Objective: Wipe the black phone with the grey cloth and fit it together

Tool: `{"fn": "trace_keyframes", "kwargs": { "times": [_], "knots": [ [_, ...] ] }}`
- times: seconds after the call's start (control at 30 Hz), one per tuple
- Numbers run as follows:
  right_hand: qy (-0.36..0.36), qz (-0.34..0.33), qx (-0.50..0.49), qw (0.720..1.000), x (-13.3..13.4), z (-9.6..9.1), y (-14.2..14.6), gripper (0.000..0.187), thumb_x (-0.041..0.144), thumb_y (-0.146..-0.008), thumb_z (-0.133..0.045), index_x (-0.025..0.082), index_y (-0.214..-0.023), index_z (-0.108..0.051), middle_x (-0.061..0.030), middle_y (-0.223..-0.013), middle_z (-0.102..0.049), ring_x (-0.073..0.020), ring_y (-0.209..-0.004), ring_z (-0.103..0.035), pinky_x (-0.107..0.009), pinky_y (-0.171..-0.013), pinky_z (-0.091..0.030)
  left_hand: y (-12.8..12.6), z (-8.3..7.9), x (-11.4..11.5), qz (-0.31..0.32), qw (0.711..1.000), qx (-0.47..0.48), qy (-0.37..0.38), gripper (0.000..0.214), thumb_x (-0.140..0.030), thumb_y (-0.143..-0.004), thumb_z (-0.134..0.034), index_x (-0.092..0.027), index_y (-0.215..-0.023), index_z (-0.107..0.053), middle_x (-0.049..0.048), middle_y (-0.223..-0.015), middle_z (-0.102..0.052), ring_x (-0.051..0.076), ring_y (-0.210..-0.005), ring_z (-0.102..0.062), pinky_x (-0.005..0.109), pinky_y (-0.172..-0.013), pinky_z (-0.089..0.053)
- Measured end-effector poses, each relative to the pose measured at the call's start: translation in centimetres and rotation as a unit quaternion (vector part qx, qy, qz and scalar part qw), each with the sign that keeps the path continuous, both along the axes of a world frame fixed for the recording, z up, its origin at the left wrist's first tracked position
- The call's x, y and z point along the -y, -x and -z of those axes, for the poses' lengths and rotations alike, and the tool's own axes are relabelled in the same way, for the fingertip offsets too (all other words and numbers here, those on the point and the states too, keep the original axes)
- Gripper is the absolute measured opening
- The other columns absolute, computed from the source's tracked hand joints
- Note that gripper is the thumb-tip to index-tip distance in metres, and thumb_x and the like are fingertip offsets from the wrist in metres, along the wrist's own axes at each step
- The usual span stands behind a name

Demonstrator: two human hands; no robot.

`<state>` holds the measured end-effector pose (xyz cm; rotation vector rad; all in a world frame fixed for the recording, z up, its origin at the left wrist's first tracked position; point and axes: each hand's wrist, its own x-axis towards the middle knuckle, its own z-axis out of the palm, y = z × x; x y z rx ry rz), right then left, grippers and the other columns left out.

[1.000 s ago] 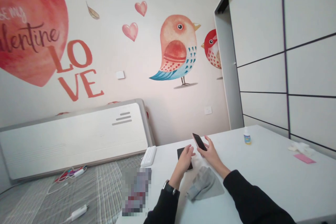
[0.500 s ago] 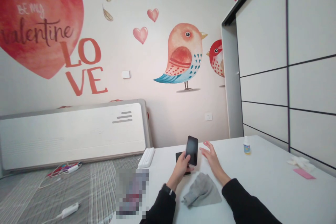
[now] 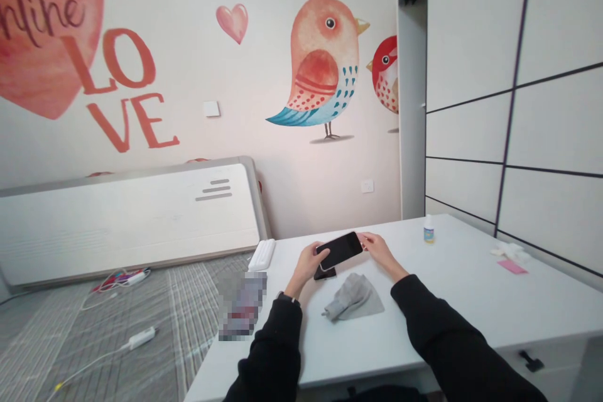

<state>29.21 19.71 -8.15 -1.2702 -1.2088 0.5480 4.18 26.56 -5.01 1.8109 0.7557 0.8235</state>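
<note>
A black-screened smartphone (image 3: 340, 250) is held sideways above the white desk, tilted with its right end higher. My left hand (image 3: 306, 262) is closed round its left end, with the thumb over the front edge. At the phone's right end, my right hand (image 3: 377, 249) pinches the edge; its fingertips are partly hidden. Beneath the phone lies a dark flat object (image 3: 325, 273), mostly covered from view. A crumpled grey cloth (image 3: 355, 297) rests on the desk, nearer to me than the phone.
On the white desk (image 3: 343, 348) stand a small bottle (image 3: 428, 231) and, farther right, a pink piece (image 3: 512, 267) beside white crumpled material (image 3: 510, 252). A white case (image 3: 262, 255) and a pixelated item (image 3: 244, 306) lie left. Cables (image 3: 125, 279) lie on the striped bedding.
The phone has turned from upright to sideways. My right hand has closed in from the right and now grips the phone's end. The camera view has tilted down.
</note>
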Motion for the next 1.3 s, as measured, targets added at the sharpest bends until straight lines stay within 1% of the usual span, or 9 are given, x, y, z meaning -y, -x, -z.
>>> {"fn": "trace_keyframes", "kwargs": {
  "times": [0.1,0.17,0.3,0.43,0.6,0.87,1.07,1.3],
  "knots": [
    [0.026,-0.046,0.006,0.999,0.2,0.1,0.2,0.028,0.038,-0.1,-0.064,0.015,-0.115,-0.065,-0.0067,-0.11,-0.069,-0.0197,-0.091,-0.069,-0.038,-0.08,-0.06,0.2,0.2,-0.7,-0.059,0.997,0.051,-0.011,0.031,-0.039,-0.096,-0.065,-0.016,-0.118,-0.063,0.0064,-0.115,-0.067,0.019,-0.097,-0.067,0.039,-0.083,-0.06],
    [0.037,-0.082,0.013,0.996,0.5,0.1,0.8,0.027,0.038,-0.1,-0.065,0.015,-0.114,-0.066,-0.0062,-0.108,-0.069,-0.0189,-0.089,-0.069,-0.037,-0.079,-0.06,0.2,0.4,-0.9,-0.084,0.993,0.084,-0.017,0.034,-0.04,-0.097,-0.063,-0.017,-0.122,-0.061,0.0071,-0.116,-0.066,0.019,-0.096,-0.067,0.039,-0.082,-0.06],
    [0.055,-0.149,0.029,0.987,1.0,-0.1,1.9,0.024,0.038,-0.1,-0.065,0.014,-0.102,-0.068,-0.0035,-0.096,-0.07,-0.0169,-0.082,-0.069,-0.036,-0.077,-0.06,0.3,0.4,-1.0,-0.108,0.986,0.121,-0.045,0.034,-0.041,-0.097,-0.063,-0.017,-0.122,-0.061,0.0075,-0.117,-0.066,0.02,-0.099,-0.067,0.04,-0.084,-0.06],
    [0.058,-0.188,0.042,0.98,1.5,-0.5,2.4,0.025,0.039,-0.1,-0.065,0.014,-0.097,-0.067,-0.002,-0.09,-0.07,-0.0162,-0.079,-0.069,-0.035,-0.076,-0.059,0.3,0.1,-0.9,-0.116,0.981,0.132,-0.084,0.033,-0.041,-0.096,-0.065,-0.017,-0.119,-0.063,0.0073,-0.117,-0.067,0.021,-0.102,-0.067,0.042,-0.088,-0.058],
    [0.049,-0.211,0.061,0.974,1.6,-0.4,2.7,0.025,0.038,-0.1,-0.065,0.014,-0.097,-0.068,-0.0016,-0.089,-0.07,-0.0161,-0.078,-0.068,-0.035,-0.076,-0.059,0.4,-0.2,-0.9,-0.128,0.974,0.127,-0.135,0.031,-0.041,-0.096,-0.066,-0.017,-0.115,-0.065,0.0075,-0.119,-0.068,0.023,-0.109,-0.066,0.047,-0.097,-0.055],
    [0.021,-0.214,0.074,0.974,1.2,0.3,2.9,0.024,0.038,-0.098,-0.067,0.014,-0.095,-0.067,-0.0016,-0.089,-0.069,-0.0163,-0.079,-0.068,-0.035,-0.076,-0.058,0.6,-0.4,-1.2,-0.12,0.972,0.103,-0.174,0.031,-0.041,-0.096,-0.066,-0.017,-0.116,-0.065,0.0079,-0.121,-0.067,0.023,-0.111,-0.065,0.049,-0.099,-0.054],
    [-0.001,-0.226,0.045,0.973,1.3,0.0,3.2,0.026,0.04,-0.1,-0.065,0.014,-0.095,-0.067,-0.0015,-0.089,-0.068,-0.0156,-0.077,-0.067,-0.034,-0.075,-0.058,0.6,-0.5,-1.2,-0.102,0.974,0.12,-0.165,0.032,-0.042,-0.096,-0.065,-0.017,-0.116,-0.065,0.008,-0.121,-0.067,0.023,-0.111,-0.065,0.048,-0.099,-0.054],
    [-0.013,-0.273,-0.026,0.962,2.1,-0.7,3.8,0.031,0.045,-0.1,-0.063,0.015,-0.095,-0.067,-0.0026,-0.091,-0.069,-0.0181,-0.084,-0.068,-0.039,-0.083,-0.057,0.7,-0.4,-1.5,-0.093,0.977,0.155,-0.116,0.033,-0.042,-0.096,-0.065,-0.017,-0.117,-0.065,0.0076,-0.118,-0.068,0.022,-0.107,-0.067,0.047,-0.095,-0.056]
  ]
}}
